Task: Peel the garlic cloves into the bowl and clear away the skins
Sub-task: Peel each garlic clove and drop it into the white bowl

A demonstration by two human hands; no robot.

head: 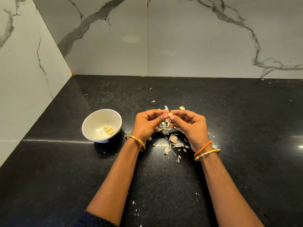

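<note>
Three peeled cloves [109, 129] lie in the bowl [91, 122] on the left; my left hand [146, 124] and right hand [190, 126] pinch another clove [170, 114], skins [173, 141] uncleared nearby.

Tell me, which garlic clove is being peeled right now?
The garlic clove pinched between the left hand and right hand; the other cloves lie peeled in the white bowl.
</note>
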